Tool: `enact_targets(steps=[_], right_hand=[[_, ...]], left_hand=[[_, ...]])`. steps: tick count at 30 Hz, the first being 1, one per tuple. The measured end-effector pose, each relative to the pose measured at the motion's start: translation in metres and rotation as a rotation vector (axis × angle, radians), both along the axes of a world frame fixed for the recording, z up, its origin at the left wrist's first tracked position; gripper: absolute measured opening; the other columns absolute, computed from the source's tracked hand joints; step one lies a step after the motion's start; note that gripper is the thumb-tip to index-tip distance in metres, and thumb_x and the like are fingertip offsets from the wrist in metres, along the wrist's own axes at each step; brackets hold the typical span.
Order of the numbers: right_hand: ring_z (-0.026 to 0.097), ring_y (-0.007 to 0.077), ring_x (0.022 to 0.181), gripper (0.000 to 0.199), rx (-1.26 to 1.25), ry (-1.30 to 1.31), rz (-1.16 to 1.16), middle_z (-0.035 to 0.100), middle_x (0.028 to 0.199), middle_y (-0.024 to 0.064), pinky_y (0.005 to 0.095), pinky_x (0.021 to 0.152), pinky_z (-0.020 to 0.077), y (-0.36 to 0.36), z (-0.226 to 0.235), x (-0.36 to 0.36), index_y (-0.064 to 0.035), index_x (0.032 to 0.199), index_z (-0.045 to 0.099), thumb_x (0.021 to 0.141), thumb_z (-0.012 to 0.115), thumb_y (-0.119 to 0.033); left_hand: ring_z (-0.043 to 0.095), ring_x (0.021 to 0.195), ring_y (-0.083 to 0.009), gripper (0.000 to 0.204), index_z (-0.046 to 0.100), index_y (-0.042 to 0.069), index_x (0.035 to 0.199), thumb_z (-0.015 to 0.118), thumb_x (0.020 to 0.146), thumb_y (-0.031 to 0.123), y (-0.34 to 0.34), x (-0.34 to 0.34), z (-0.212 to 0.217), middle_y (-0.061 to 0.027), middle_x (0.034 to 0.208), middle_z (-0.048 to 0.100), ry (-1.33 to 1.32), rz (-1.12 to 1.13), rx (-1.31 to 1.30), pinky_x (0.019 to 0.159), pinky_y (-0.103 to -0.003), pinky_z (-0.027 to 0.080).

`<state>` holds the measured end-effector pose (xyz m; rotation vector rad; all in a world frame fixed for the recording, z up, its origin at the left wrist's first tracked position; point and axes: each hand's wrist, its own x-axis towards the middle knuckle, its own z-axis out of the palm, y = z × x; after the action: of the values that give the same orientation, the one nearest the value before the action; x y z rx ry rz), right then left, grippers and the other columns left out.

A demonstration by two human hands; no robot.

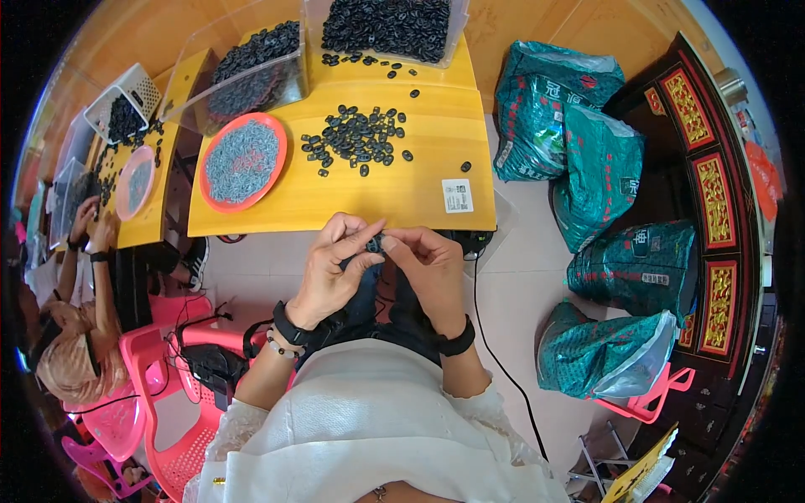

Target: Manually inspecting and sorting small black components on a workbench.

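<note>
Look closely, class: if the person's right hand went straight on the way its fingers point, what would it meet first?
Most likely the small black piece at the left hand; the right hand may already touch it, as depth is unclear.

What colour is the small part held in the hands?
The small part is black, seen in the head view.

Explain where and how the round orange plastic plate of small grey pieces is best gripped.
Likely the plate is best held by its left and right rim, approached from the near side: bare rim surrounds the grey pieces, and a clear rectangular plastic box stands close behind.
</note>
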<state>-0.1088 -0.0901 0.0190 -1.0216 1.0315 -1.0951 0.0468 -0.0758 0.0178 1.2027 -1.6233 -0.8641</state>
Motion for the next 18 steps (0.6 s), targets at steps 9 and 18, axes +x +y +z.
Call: enact_targets(steps=[9,18], right_hand=[[0.053,0.0047,0.065,0.014,0.126,-0.117,0.131,0.065,0.076,0.0004,0.0179,0.063,0.0428,-0.003,-0.011,-0.012,-0.0005,0.096,0.069,0.084,0.066,-0.009],[0.049,0.0028,0.061,0.015,0.133,-0.131,0.163,0.060,0.068,-0.0031,0.0173,0.054,0.0367,-0.003,-0.011,-0.017,-0.0015,0.090,0.070,0.084,0.069,-0.015]], left_hand=[[0.053,0.087,-0.0208,0.044,0.064,0.004,0.113,0.068,0.070,-0.006,0.003,-0.002,-0.004,-0.0082,0.091,0.054,0.008,-0.025,-0.027,0.077,-0.028,0.044],[0.053,0.087,-0.0209,0.045,0.064,0.004,0.114,0.066,0.070,-0.008,0.007,-0.004,-0.002,-0.0083,0.091,0.053,0.010,-0.032,-0.010,0.078,-0.028,0.044]])
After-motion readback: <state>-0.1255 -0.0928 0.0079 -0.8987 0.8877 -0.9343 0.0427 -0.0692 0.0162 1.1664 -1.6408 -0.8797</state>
